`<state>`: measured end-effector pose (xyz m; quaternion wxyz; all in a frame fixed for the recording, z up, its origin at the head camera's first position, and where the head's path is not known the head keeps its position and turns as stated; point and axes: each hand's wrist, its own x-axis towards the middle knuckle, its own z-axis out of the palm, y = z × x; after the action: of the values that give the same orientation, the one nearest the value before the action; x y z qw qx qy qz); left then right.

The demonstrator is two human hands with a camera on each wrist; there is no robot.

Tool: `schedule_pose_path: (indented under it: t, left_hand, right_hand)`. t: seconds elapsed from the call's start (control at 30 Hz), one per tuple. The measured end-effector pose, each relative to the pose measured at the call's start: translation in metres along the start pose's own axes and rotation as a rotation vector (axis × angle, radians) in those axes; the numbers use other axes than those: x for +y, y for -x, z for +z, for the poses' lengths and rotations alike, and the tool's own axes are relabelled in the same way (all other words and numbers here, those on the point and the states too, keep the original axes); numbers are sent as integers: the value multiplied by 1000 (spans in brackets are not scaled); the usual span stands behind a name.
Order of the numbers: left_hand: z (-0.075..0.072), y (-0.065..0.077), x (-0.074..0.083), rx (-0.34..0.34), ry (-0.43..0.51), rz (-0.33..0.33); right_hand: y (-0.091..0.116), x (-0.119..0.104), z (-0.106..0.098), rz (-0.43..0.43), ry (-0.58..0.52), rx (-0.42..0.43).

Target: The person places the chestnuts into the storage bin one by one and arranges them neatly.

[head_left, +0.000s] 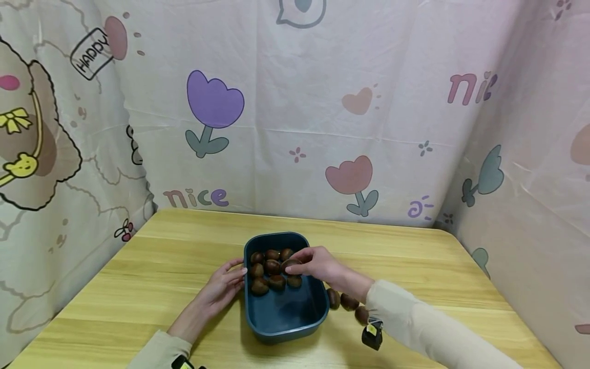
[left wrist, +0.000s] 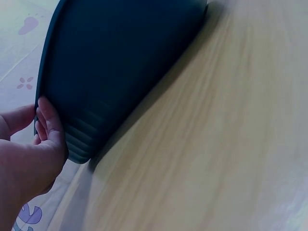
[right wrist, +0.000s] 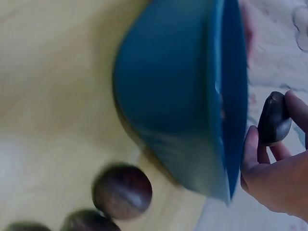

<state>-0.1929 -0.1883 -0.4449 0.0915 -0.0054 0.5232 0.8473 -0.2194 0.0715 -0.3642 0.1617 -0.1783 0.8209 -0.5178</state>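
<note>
A dark blue, deep rectangular container point(head_left: 283, 310) stands on the table with several brown chestnuts point(head_left: 260, 287) in its far half. My left hand point(head_left: 221, 287) holds its left side, the thumb at the rim and the other fingers against the outer wall; the left wrist view shows this hand point(left wrist: 36, 154) at one end of the dark wall. Over the container's right side, my right hand point(head_left: 322, 264) pinches one chestnut point(right wrist: 275, 119) between thumb and fingertips. In the right wrist view, that hand point(right wrist: 276, 178) is beside the rim.
Loose chestnuts point(head_left: 349, 302) lie on the wooden table point(head_left: 193, 241) to the right of the container, partly beneath my right forearm. A patterned cloth point(head_left: 286, 113) hangs behind the table and on both sides.
</note>
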Motion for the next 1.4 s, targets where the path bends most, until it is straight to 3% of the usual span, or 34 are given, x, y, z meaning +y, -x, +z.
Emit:
schedule_pose_path:
  t: [0.23, 0.63, 1.0, 1.2, 1.4]
  left_hand:
    - [0, 0, 0, 12, -11, 3]
    - [1, -1, 0, 2, -19, 6]
    - [2, 0, 1, 4, -15, -2]
    - [0, -1, 1, 9, -13, 1]
    - [-1, -1, 0, 1, -12, 1]
  right_hand:
    - [-1, 1, 34, 11, 71, -73]
    - [-6, -2, 70, 65, 34, -25]
    - [-8, 5, 77, 101, -4, 13]
    - [-8, 7, 74, 66, 73, -4]
    - [-8, 8, 71, -14, 217, -32]
